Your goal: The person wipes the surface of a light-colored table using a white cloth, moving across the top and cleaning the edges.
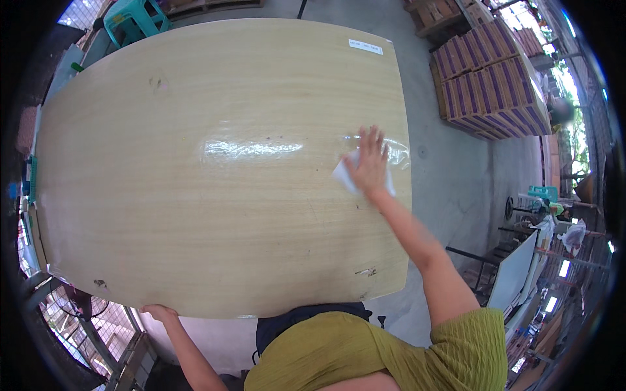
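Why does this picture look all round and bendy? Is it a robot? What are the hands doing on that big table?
No robot here, just a person with two bare hands. The one picture comes from a camera worn on their head, looking down. Its very wide lens makes straight edges bend.

The right hand is spread over a white cloth or paper; I can't tell which. It is on the big, shiny, wood-coloured tabletop. The left hand is at the table's near edge, and nothing else shows in it.

Also on the tabletop are a small white label near the far right corner and a few dark marks.
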A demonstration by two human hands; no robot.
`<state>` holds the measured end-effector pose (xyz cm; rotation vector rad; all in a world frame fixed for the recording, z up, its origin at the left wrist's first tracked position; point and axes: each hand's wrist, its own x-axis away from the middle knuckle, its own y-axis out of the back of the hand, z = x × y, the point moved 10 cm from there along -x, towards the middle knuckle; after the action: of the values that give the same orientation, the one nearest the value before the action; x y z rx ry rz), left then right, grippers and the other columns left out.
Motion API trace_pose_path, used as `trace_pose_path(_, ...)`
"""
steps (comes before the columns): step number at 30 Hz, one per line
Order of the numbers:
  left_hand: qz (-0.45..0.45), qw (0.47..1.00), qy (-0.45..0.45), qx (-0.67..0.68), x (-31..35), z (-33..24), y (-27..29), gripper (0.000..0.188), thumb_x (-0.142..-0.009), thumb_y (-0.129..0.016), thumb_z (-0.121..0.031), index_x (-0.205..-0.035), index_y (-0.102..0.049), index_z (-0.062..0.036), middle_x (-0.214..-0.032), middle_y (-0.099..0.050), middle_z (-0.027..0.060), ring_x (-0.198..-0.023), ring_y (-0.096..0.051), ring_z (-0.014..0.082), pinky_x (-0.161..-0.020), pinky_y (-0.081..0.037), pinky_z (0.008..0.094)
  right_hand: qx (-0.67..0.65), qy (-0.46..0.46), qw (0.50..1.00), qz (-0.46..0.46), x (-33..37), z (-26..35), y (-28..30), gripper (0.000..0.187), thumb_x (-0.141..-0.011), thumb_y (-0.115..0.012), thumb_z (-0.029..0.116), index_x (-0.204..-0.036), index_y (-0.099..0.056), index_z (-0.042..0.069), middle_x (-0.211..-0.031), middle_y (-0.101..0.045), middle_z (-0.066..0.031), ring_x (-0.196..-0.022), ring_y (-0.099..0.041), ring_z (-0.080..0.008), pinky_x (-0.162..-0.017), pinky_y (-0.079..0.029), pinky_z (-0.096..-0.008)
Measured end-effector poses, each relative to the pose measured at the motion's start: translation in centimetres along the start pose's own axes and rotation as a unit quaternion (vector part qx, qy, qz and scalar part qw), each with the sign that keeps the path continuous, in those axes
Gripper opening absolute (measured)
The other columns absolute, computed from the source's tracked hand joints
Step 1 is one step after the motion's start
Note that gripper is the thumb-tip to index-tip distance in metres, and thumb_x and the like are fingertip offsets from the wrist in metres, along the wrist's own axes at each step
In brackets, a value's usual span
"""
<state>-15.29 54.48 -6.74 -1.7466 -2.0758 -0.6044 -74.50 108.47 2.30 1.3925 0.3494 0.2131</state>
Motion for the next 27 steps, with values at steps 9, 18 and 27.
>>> trace_pose_path(9, -0.029, 0.999, 0.011, 0.01, 2.5, -0.6, -1.6, 0.082, -0.1, -0.009, -0.061, -0.145, -0.033, 0.0022, -0.149, -0.039, 0.0146, -0.133, -0.043, 0.0338, -0.112, -0.04, 0.0417, 0.024, -0.067, 0.997, -0.019, 3.8, -1.9, 0.9, 0.08, -0.091, -0.054, 0.048, -0.155, -0.02, 0.013, -0.159, -0.012, -0.0232, -0.145, -0.014, -0.0454, -0.113, -0.019, -0.061)
trace_pose_path(18, -0.022, 1.0, 0.004, -0.009, 3.3, -1.0, -2.8, 0.083, -0.098, -0.004, -0.063, -0.147, -0.031, -0.0012, -0.151, -0.036, 0.0167, -0.136, -0.037, 0.0344, -0.115, -0.033, 0.0411, -0.032, -0.014, 0.991, 0.126, 17.9, 3.0, 0.4, 0.091, -0.087, -0.052, 0.059, -0.157, -0.013, 0.017, -0.161, -0.001, -0.023, -0.147, -0.003, -0.0454, -0.113, -0.007, -0.0649)
trace_pose_path(27, -0.016, 1.0, 0.022, -0.01, 3.4, -0.8, -2.9, 0.082, -0.098, -0.008, -0.063, -0.148, -0.03, -0.0014, -0.151, -0.036, 0.0147, -0.134, -0.041, 0.0333, -0.112, -0.038, 0.0399, 0.054, -0.11, 0.991, -0.058, -4.3, -8.5, 0.8, 0.09, -0.087, -0.056, 0.057, -0.156, -0.016, 0.017, -0.16, -0.008, -0.0226, -0.146, -0.01, -0.0449, -0.111, -0.013, -0.0678)
